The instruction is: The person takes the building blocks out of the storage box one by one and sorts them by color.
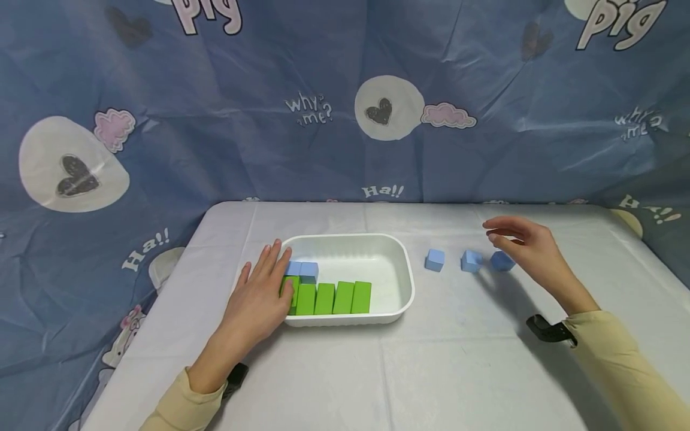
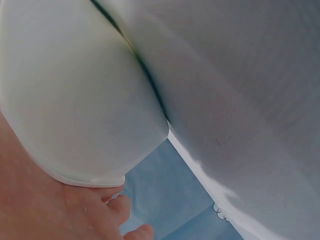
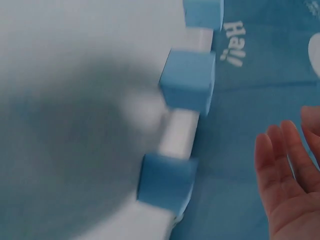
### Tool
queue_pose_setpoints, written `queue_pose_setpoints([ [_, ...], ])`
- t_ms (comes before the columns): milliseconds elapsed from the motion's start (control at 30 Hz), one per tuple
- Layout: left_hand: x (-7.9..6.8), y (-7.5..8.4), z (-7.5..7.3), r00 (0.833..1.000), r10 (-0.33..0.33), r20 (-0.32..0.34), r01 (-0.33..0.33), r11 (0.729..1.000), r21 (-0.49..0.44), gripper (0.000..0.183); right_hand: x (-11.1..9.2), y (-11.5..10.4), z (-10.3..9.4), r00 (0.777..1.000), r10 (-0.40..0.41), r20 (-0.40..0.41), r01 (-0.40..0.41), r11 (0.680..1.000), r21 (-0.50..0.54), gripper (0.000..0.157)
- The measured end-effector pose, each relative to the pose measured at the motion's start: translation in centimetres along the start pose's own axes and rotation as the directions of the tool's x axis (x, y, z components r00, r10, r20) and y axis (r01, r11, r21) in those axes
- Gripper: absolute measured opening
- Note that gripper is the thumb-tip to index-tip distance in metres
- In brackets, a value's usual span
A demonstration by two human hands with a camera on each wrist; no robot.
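My left hand (image 1: 259, 302) lies over the left end of a white tray (image 1: 372, 257), fingers straight, touching its rim; in the left wrist view the tray's outer wall (image 2: 90, 110) fills much of the picture beside the hand (image 2: 60, 210). Inside the tray, several green blocks (image 1: 326, 299) stand in a row along the near side, with blue cubes (image 1: 309, 272) behind them at the left, partly covered by fingers. My right hand (image 1: 530, 251) hovers with loosely bent fingers, holding nothing, near three blue cubes: one nearest the tray (image 1: 434, 260), a middle one (image 1: 471, 261) and a right one (image 1: 502, 261).
A white cloth (image 1: 345, 377) covers the table. Behind it hangs a blue printed sheet (image 1: 312, 155), which also drops down past the table's left side. The three loose cubes form a line to the right of the tray.
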State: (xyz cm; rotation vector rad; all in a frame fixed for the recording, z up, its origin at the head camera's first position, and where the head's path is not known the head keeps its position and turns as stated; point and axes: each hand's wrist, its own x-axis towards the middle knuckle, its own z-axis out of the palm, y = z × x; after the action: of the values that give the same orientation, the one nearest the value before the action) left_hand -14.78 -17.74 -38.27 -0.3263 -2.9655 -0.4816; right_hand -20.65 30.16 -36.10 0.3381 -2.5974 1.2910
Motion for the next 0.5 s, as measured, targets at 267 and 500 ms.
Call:
queue_pose_setpoints([
  [267,0.0,0.1,0.0,1.000,-0.003,0.001,0.003,1.000,0.000,0.060,0.8,-3.1,1.7,0.997,-0.043,0.057,0.042,0.999,0.029,0.031],
  [500,-0.1,0.2,-0.2,1.000,-0.005,-0.002,0.005,1.000,-0.010,0.059,1.4,-5.2,3.3,0.984,-0.099,0.149,0.084,0.992,0.099,0.028],
])
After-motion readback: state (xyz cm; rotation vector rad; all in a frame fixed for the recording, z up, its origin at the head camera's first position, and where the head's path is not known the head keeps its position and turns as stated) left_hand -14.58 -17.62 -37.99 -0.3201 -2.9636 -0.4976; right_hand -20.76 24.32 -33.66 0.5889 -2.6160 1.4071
